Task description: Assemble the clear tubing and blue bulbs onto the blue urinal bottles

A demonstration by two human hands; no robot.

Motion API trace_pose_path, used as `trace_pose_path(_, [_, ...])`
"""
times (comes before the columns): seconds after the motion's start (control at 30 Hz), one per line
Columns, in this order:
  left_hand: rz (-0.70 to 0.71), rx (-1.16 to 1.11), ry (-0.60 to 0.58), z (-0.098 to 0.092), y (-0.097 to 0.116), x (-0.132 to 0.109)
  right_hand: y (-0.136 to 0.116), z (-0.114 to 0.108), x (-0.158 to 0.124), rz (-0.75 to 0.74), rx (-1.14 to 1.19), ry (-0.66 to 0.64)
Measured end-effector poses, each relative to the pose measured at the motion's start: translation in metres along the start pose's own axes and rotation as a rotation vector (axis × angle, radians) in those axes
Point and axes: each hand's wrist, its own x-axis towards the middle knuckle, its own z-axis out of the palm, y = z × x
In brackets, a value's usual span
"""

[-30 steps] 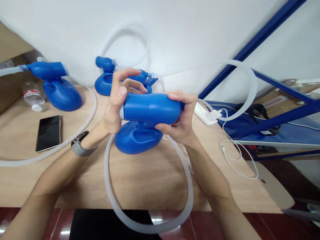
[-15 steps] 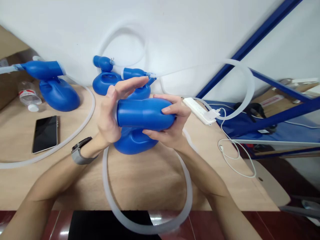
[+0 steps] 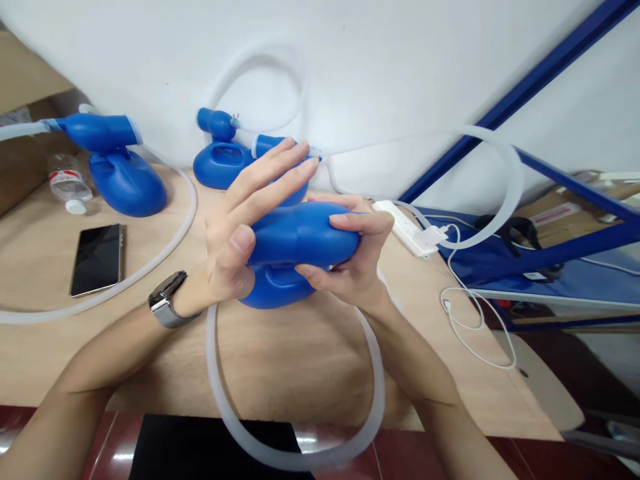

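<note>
The left hand [image 3: 227, 250] has just opened out: its long fingers are less squeezed together now and point up and away, with the thumb sticking out by itself. Its palm hides the left end of the blue bottle [image 3: 306, 233], so it seems to be pushing or fixing that end. The right hand [image 3: 363, 250] still pinches the other end, thumb below and fingers on top. The bottle is smooth and shiny, with a fat sideways top over a round bottom. It is above the table [image 3: 300, 360], behind a loop of cloudy hose [image 3: 214, 373].
</note>
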Motion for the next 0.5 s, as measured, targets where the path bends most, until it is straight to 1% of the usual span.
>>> trace_pose_path(0.07, [0.168, 0.071, -0.031, 0.001, 0.0, -0.004, 0.002, -0.003, -0.001, 0.042, 0.029, -0.009])
trace_pose_path(0.1, [0.219, 0.094, -0.044, 0.002, 0.001, -0.005, 0.003, -0.005, -0.002, 0.069, 0.04, -0.02])
trace_pose_path(0.2, [0.256, 0.059, -0.093, 0.007, 0.002, -0.001, 0.008, -0.006, -0.004, 0.209, 0.095, -0.056])
trace_pose_path(0.27, [0.267, -0.017, -0.098, 0.01, 0.002, 0.006, 0.01, -0.003, -0.004, 0.294, 0.155, -0.033])
trace_pose_path(0.3, [0.255, -0.066, -0.085, 0.011, 0.001, 0.01, 0.01, -0.002, -0.003, 0.32, 0.172, -0.009])
trace_pose_path(0.37, [0.181, -0.194, -0.024, 0.009, -0.001, 0.019, 0.009, 0.001, 0.001, 0.326, 0.153, 0.021])
trace_pose_path(0.43, [0.036, -0.344, 0.04, 0.004, -0.004, 0.026, 0.007, 0.002, 0.004, 0.253, 0.087, 0.013])
trace_pose_path(0.5, [-0.146, -0.434, 0.083, -0.001, -0.007, 0.031, 0.006, 0.002, 0.006, 0.128, 0.043, -0.022])
